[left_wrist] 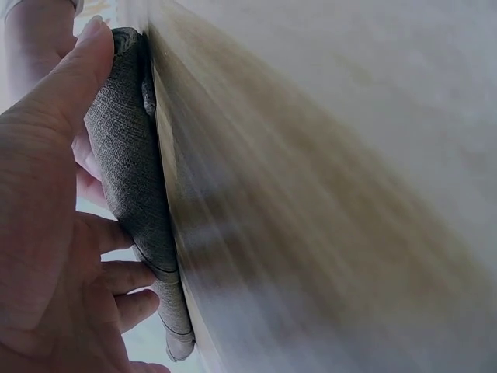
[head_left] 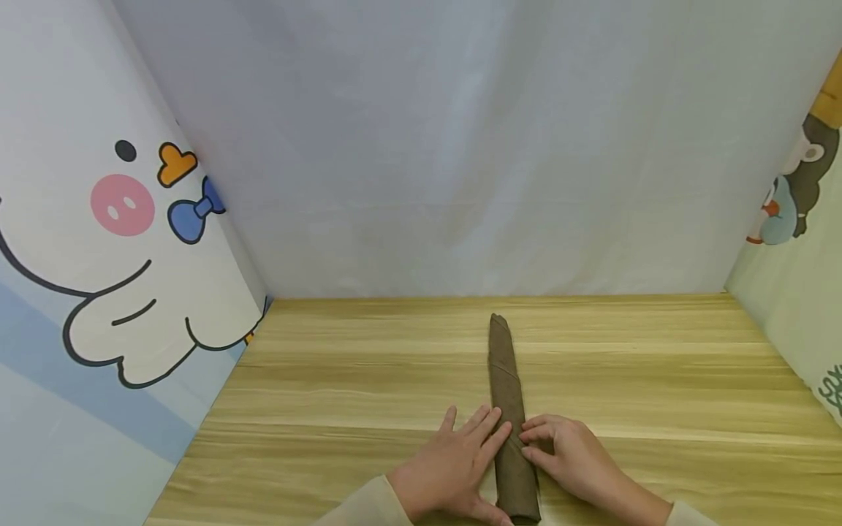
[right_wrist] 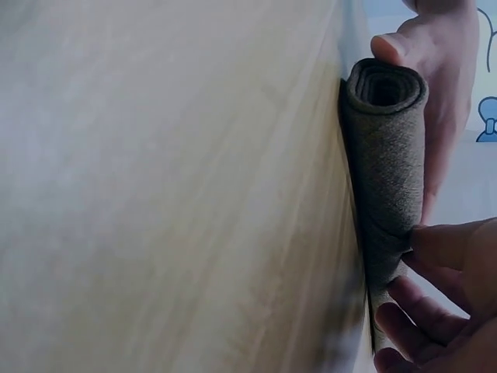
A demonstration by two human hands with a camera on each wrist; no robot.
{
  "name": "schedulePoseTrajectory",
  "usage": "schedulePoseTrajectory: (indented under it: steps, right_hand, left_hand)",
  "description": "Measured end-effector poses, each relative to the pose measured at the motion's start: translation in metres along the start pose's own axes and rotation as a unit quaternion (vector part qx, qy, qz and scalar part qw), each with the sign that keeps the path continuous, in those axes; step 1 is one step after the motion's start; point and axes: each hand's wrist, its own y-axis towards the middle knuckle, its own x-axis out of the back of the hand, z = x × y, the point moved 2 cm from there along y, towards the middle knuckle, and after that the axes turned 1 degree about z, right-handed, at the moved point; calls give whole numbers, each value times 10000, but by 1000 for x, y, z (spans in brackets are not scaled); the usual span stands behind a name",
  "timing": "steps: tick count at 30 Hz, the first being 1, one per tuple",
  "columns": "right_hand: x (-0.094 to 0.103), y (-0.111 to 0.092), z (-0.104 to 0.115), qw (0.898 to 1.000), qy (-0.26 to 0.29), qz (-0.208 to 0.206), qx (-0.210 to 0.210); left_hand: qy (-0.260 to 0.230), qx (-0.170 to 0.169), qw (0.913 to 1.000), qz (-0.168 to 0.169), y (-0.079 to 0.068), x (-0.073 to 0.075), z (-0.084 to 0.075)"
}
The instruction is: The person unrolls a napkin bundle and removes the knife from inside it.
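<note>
A dark brown cloth [head_left: 509,409], rolled into a long roll that tapers toward its far tip, lies lengthwise on the wooden table. My left hand [head_left: 450,464] rests along its left side, fingers spread with tips on the cloth and thumb at the wide near end. On the right side, my right hand [head_left: 579,456] pinches at a slanting fold of the cloth with bent thumb and fingers. The right wrist view shows the coiled layers at the open end of the cloth [right_wrist: 388,155]. In the left wrist view, the cloth [left_wrist: 128,155] runs beside the left thumb and fingers.
The wood-grain table [head_left: 329,380] extends on both sides of the roll. A plain pale backdrop [head_left: 421,161] rises behind it. Printed panels stand at the sides: a white cartoon bird [head_left: 131,277] on the left, small cartoon animals [head_left: 799,190] on the right.
</note>
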Motion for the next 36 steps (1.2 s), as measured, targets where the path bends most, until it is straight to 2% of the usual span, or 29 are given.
schedulePoseTrajectory:
  steps: [10,19,23,26,33,36]
  right_hand:
    - [2,1,-2,9941,855,393,-543]
    - [10,4,-1,9819,1521,802,-800]
    - [13,4,-8,9738,1888,1022,-751]
    - [16,2,-14,9715,1959,1187,-609]
    - [20,-3,-24,9800,1465,1334,-178]
    - [20,-5,-26,9788,1509,1384,-90]
  left_hand:
    - [-211,-4,9998,-12,1,0,0]
    - [-213,17,9998,-63,2,0,0]
    - [-118,5,9999,-35,2,0,-1]
    - [-47,15,10000,-8,2,1,-2]
    - [11,55,10000,-14,2,2,-1]
    - [2,28,10000,-28,2,4,0]
